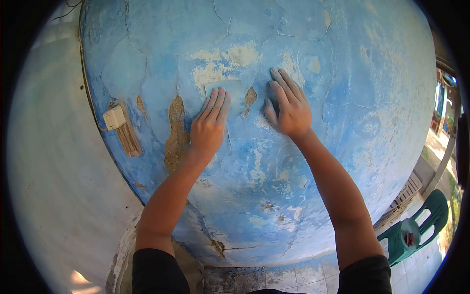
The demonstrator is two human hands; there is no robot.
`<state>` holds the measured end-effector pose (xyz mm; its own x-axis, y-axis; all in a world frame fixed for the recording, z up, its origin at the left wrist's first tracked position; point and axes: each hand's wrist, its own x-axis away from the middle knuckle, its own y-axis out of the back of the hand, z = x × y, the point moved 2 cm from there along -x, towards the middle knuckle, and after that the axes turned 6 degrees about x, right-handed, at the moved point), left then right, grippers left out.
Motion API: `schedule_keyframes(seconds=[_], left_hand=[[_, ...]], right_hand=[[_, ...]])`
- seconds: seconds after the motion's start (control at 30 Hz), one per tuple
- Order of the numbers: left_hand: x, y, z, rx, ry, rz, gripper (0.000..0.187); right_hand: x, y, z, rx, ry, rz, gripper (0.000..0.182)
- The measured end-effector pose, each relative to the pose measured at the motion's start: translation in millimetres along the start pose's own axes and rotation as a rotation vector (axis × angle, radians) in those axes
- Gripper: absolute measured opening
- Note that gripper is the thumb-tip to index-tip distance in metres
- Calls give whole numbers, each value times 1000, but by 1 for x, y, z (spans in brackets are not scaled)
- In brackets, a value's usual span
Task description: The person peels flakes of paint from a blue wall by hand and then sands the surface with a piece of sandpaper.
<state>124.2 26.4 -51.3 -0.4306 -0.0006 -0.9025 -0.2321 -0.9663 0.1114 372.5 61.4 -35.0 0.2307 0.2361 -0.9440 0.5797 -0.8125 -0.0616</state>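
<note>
Fingers straight and close together, my left hand [209, 125] presses a pale blue-grey sheet of sandpaper [236, 94] flat against the blue wall [293, 196]. The top and right part of the sheet show past the fingertips; the rest is under the hand. To its right, my right hand [292, 108] lies on the wall with fingers stretched out and thumb apart, holding nothing. Grey dust coats the fingers of both hands. Around them the paint is worn to whitish patches [242, 54], and a chipped brown spot [250, 99] sits between the hands.
A white electrical box [114, 117] on a wooden block [129, 139] juts from the wall at left. Near it runs a long brown plaster gap [175, 134]. A green plastic chair [411, 232] stands at lower right on the tiled floor [313, 279].
</note>
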Motion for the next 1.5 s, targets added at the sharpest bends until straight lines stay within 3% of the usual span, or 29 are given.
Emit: schedule_keyframes(seconds=[0.03,0.17,0.23,0.27,0.33,0.37,0.47,0.5,0.57,0.67,0.77,0.93,1.0,1.03,1.1,1.17,1.27,1.4,1.5], left_hand=[[-2,2,3,-5,-82,14,46],[-53,18,23,-78,-38,6,44],[-61,13,21,-109,153,-136,43],[-52,7,12,-107,151,-138,43],[-28,-9,-11,-18,-149,-17,43],[-33,-11,1,-18,-146,-24,43],[-62,17,28,-50,115,-80,47],[-55,11,22,-52,113,-72,47],[-40,-8,8,-58,-124,-36,53],[-73,21,58,-83,-39,-8,57],[-68,15,36,-155,-28,3,59],[-67,29,34,-170,-267,111,56],[-79,26,29,-169,57,18,52],[-71,19,16,-169,57,27,52],[-54,-2,-14,-137,-139,7,55],[-58,-4,2,-79,-197,-29,53],[-85,24,27,-149,186,-59,53],[-67,-1,7,-187,25,-85,54],[-71,10,10,-91,-114,41,55]], right_hand=[[1,1,1,6,-2,3,44],[0,1,1,9,-4,7,44],[2,1,1,11,-12,18,43],[3,1,1,14,-12,17,43],[1,1,0,1,-2,-1,41],[1,2,-1,4,5,-2,41],[1,1,0,-10,5,-10,40],[2,1,1,-8,1,-13,39],[0,0,-2,2,7,-21,39],[2,1,-1,-12,12,-17,38],[3,2,0,-9,-4,-3,39],[1,0,-1,5,21,-22,40],[-1,2,-2,2,23,-13,40],[1,3,-1,8,21,-1,40],[3,2,-1,2,25,-15,39],[1,0,-5,-6,33,-38,39],[1,-2,-3,-9,23,-47,39],[2,-1,-4,-11,19,-39,36],[4,-1,-3,-9,19,-45,35]])
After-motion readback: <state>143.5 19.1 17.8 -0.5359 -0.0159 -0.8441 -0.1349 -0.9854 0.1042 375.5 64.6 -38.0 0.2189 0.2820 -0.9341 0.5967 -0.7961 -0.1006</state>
